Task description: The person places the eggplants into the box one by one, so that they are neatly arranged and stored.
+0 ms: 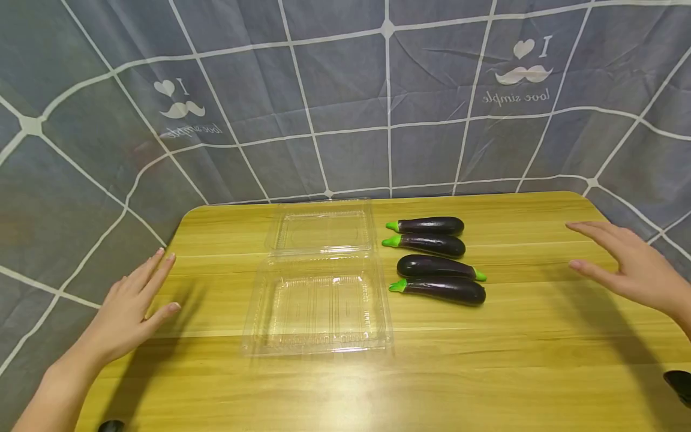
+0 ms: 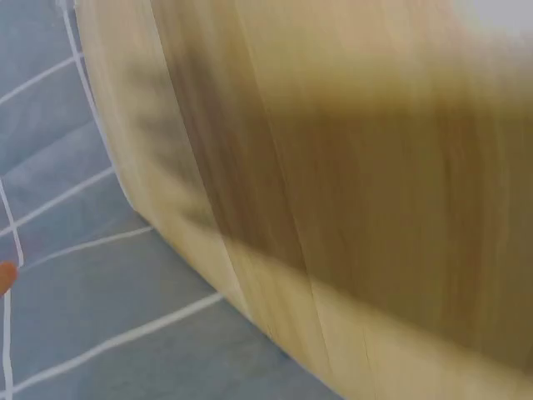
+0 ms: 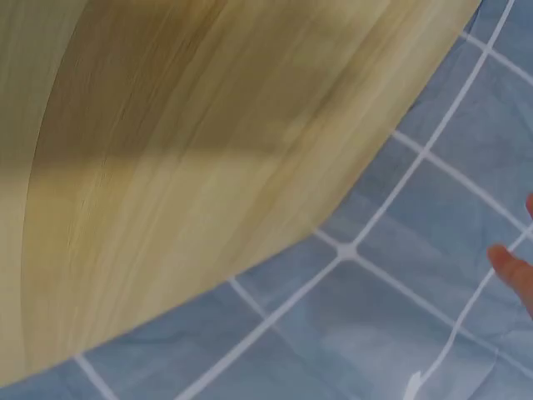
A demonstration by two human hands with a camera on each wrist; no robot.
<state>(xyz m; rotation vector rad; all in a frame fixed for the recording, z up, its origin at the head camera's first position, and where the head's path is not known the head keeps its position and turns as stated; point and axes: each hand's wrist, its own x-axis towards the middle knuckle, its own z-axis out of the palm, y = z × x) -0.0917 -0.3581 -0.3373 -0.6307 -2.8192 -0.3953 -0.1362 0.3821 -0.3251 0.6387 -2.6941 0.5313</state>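
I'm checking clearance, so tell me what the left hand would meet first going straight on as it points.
The left hand would probably meet the grey curtain behind the table first, passing left of the clear plastic container; depth is hard to judge.

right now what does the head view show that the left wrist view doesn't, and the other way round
Only the head view: four eggplants, the open clear plastic container to their left, the right hand and the moustache prints.
Only the left wrist view: no extra thing, just a closer look at the shadow on the table.
Both: that table, the grey cloth with white lines, and the left hand, of which the wrist view catches just a bit.
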